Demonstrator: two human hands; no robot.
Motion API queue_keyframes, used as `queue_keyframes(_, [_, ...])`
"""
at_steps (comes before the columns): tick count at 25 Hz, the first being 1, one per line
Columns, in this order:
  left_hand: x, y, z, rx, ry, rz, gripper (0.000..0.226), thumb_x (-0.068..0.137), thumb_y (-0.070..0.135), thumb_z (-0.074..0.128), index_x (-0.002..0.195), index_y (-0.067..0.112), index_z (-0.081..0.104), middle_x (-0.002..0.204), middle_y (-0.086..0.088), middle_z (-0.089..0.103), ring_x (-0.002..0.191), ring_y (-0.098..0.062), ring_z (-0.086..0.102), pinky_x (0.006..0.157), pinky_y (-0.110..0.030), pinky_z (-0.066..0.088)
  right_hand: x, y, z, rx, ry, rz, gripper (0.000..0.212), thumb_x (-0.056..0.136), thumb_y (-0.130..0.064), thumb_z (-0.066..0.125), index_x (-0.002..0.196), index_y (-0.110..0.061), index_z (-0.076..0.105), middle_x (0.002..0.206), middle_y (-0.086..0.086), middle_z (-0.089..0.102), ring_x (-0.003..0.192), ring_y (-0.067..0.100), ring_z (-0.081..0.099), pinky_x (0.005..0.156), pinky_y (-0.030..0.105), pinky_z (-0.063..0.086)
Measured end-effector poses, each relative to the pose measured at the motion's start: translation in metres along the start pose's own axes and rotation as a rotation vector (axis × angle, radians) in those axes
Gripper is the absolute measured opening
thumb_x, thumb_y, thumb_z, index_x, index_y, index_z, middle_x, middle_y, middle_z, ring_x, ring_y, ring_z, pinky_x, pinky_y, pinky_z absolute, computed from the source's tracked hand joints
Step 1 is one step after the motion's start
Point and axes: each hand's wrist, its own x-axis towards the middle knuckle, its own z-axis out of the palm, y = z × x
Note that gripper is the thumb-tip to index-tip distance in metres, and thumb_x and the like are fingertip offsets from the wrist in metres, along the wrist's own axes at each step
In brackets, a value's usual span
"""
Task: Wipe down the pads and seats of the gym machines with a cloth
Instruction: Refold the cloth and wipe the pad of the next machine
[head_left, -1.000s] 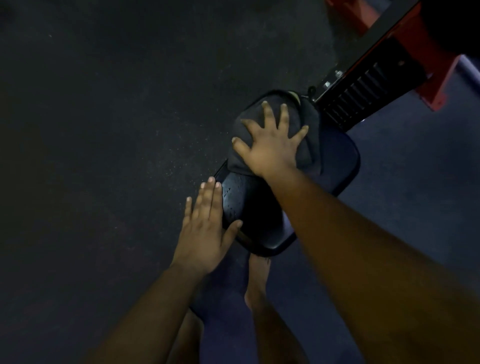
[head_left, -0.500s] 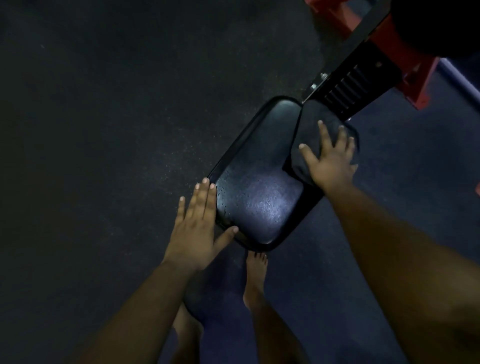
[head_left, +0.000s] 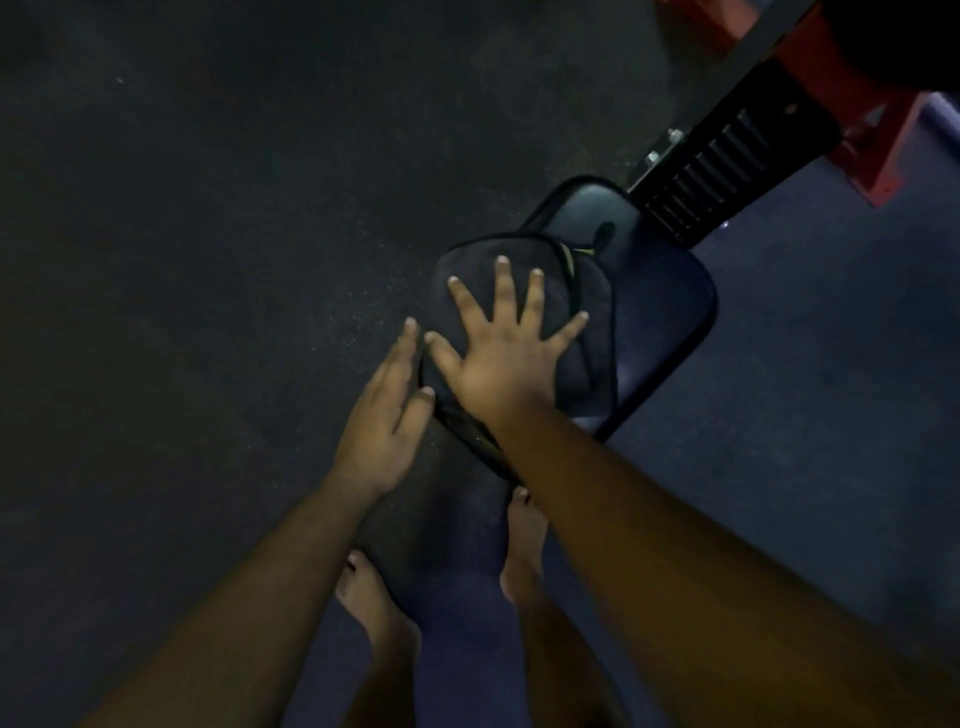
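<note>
Dim light over dark speckled floor (head_left: 208, 234) makes edges hard for me to read. On the black seat pad (head_left: 660, 322) lies a dark cloth (head_left: 582, 343), covering its near left half. My right hand (head_left: 498, 358) presses flat on the cloth, fingers (head_left: 503, 280) spread apart. My left hand (head_left: 382, 421) rests at the pad's left edge, fingers straight and together. Two bare feet (head_left: 524, 545) show below, partly hidden by my forearms. Top right, a red frame (head_left: 878, 140) is cut off.

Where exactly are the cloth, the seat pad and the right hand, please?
cloth (head_left: 587, 332): head view, its right part beside the fingers.
seat pad (head_left: 660, 312): head view, bare upholstery right of the cloth.
right hand (head_left: 504, 358): head view, back of the hand.
</note>
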Motion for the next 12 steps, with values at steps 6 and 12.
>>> queue_keyframes(6, [0.017, 0.029, 0.012, 0.032, -0.026, -0.08, 0.071, 0.097, 0.047, 0.033, 0.161, 0.024, 0.013, 0.168, 0.01, 0.01, 0.152, 0.0, 0.004, 0.128, -0.036, 0.009, -0.104, 0.087, 0.015, 0.055, -0.068, -0.049, 0.085, 0.082, -0.08, 0.043, 0.153, -0.06, 0.002, 0.169, -0.007, -0.011, 0.155, 0.027, -0.011, 0.11, 0.078, 0.01])
queue_keyframes(12, [0.041, 0.032, 0.057, 0.725, 0.027, 0.072, 0.079, 0.101, 0.063, 0.034, 0.161, 0.016, 0.014, 0.17, -0.004, 0.007, 0.157, -0.022, 0.002, 0.125, -0.053, 0.006, 0.017, 0.174, -0.011, 0.412, 0.092, 0.47, 0.078, 0.086, -0.078, 0.044, 0.152, -0.059, 0.009, 0.169, -0.007, -0.01, 0.154, 0.033, -0.011, 0.11, 0.079, 0.016])
